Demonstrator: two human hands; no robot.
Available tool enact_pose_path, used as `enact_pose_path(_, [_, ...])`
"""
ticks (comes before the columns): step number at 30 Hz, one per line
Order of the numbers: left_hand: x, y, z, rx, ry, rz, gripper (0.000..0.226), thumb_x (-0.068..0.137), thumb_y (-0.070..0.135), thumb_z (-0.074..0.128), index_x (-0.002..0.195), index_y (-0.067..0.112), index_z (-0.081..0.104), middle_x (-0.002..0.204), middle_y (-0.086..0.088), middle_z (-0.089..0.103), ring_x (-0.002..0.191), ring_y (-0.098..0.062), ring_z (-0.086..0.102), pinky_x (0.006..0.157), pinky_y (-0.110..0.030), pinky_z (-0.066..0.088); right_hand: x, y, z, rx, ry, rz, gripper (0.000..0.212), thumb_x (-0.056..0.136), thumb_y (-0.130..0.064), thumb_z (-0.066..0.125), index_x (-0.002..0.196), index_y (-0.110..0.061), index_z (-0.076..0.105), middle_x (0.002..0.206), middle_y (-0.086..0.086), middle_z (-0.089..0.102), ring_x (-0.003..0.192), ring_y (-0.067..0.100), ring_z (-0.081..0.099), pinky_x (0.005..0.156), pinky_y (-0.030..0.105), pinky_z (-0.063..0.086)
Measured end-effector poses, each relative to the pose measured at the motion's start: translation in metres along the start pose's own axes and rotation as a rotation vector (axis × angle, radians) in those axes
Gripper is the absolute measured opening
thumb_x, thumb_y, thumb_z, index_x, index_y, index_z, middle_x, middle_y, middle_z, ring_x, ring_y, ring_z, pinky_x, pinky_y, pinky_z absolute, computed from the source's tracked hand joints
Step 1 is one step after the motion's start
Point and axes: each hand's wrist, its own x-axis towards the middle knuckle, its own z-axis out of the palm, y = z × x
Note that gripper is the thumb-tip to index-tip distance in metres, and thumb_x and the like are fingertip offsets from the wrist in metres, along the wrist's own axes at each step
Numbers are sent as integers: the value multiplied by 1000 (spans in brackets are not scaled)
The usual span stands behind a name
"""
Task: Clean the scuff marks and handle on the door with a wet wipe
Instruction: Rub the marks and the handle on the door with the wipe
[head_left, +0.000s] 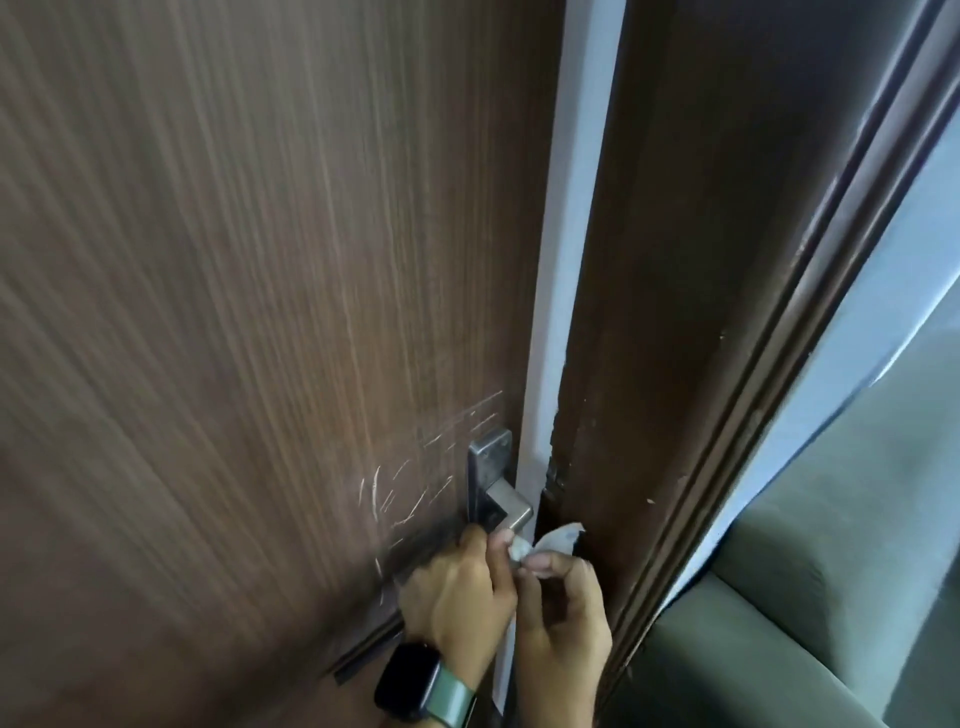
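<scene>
Hands: I see both raised close together just below the lever, backs toward my camera, fingers curled.
Left hand (457, 592): knuckles up near the lever's end, thumb and fingertips pinching one end of the wet wipe (545, 543); a dark smartwatch (408, 680) on a green strap sits on the wrist.
Right hand (561, 618): just right of the left, thumb and forefinger pinching the wipe's other side; the remaining fingers are bent inward.
Wipe: white, thin, crumpled, stretched between the two hands, with a loose flap sticking up and to the right; it lies right under the handle's tip, and I cannot tell whether it touches the metal.
Handle (506, 506): brushed metal lever on a narrow upright plate with screws; the plate's long axis runs vertically, while the lever juts out toward me and downward.
Scuff marks (395, 493): pale, thin scratches slanting across the surface left of the plate, with a few more above it and lower down.
Door (234, 312): brown wood-grain laminate, grain running vertically, with a pale edge strip on its right side.
Frame (691, 364): dark moulded wood with small pale chips.
Beyond: grey-green padded surface (831, 597) at lower right.
</scene>
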Motion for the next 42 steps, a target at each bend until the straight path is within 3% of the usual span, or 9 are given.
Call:
enact_pose_path(3, [-19,12,2,-18,-44,-32,27,64,35,58,45,15,58,32,-8,55,25,-26,51,27,-18,33,2,5,-17,-70,-51,-139,40,75,7,71,80,-31,58,82,-8,61,76,10,63,66,21,49])
enact_pose_path(8, [-38,22,0,-69,61,-2,40,75,36,36,50,15,59,37,-7,60,30,-25,55,26,-21,35,3,-1,-48,-125,-273,-296,33,83,-5,57,107,-26,66,89,-6,57,83,1,54,74,7,42])
enact_pose_path(12, [-46,24,3,-235,80,10,43,82,35,36,59,9,62,45,-11,64,38,-29,59,34,-26,41,18,-12,-61,-428,-563,-455,44,85,0,57,125,-16,58,112,6,57,101,21,51,82,27,45])
enact_pose_path(16, [-52,27,6,-247,121,33,42,79,31,35,54,8,59,39,-11,59,30,-25,53,29,-19,32,20,-27,-67,-614,-671,-535,30,89,-8,51,117,-14,60,118,6,55,104,23,49,70,28,47])
enact_pose_path(20, [-55,26,10,-304,125,19,48,80,35,31,59,5,62,46,-14,63,37,-29,58,34,-25,39,20,-29,-68,-654,-674,-577,26,91,-12,53,116,-13,60,119,6,55,105,22,49,72,27,50])
enact_pose_path(23, [-55,25,5,-239,55,-52,47,90,46,31,87,12,64,78,-17,72,71,-36,66,55,-35,45,25,-36,-73,-605,-618,-582,24,87,-6,55,109,-13,64,106,4,58,95,21,52,70,23,43])
enact_pose_path(31, [-55,6,-68,-74,24,210,31,90,35,41,113,18,54,113,-5,61,107,-22,53,84,-33,44,38,-72,-55,-230,-144,-542,28,86,6,54,111,-1,64,85,10,59,76,15,51,67,16,37])
enact_pose_path(38, [-70,-3,-99,-279,204,360,28,86,15,53,113,9,58,118,-6,62,110,-21,57,91,-23,37,39,-70,-24,-249,-169,-448,35,91,0,51,125,0,55,102,16,67,92,26,62,77,28,47])
enact_pose_path(42, [-66,-3,-97,-277,214,348,31,84,7,54,114,4,58,120,-12,62,112,-25,57,96,-26,38,19,-59,-9,-422,-300,-445,52,94,-9,49,142,-1,31,124,22,57,112,35,54,85,37,49])
